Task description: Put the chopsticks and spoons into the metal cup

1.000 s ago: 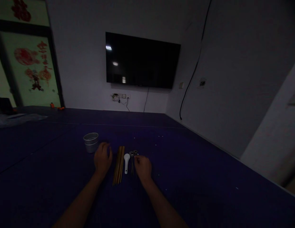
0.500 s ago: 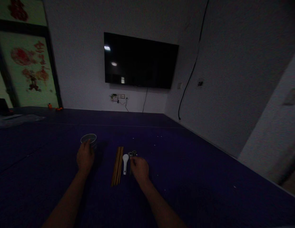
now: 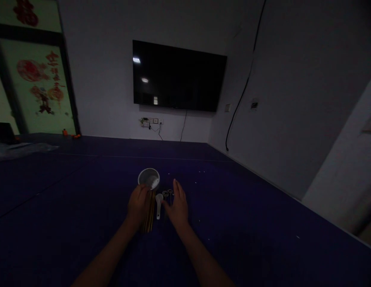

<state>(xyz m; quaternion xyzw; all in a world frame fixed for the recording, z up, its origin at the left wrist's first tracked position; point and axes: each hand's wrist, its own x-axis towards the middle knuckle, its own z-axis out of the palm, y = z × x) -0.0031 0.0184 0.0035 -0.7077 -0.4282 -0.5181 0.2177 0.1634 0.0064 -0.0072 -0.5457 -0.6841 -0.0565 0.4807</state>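
Note:
My left hand (image 3: pixel 139 205) pinches the near rim of a round, pale, see-through cup (image 3: pixel 148 178), tipped so that its inside faces me. Below the cup lie several wooden chopsticks (image 3: pixel 148 221), side by side and partly covered by that hand. A white spoon (image 3: pixel 158 206) rests just right of them, bowl end away from me. To its right are two metal utensils (image 3: pixel 165 193) with round heads, their handles largely hidden. Over these handles hovers my right hand (image 3: pixel 177 205), fingers spread and holding nothing; the thumb is close to the spoon.
Everything lies on a dark blue surface (image 3: pixel 248 223) with small white specks. A wall-mounted television (image 3: pixel 179 75) hangs beyond, with sockets and cables under it. A black cable (image 3: pixel 241 93) runs down the right wall. Clear plastic sheeting (image 3: pixel 26 149) and small orange items (image 3: pixel 75 136) lie far left.
My left hand has carried the cup rightward, over the far ends of the chopsticks, and tipped it toward me. My right hand has opened from a pinch beside the metal utensils.

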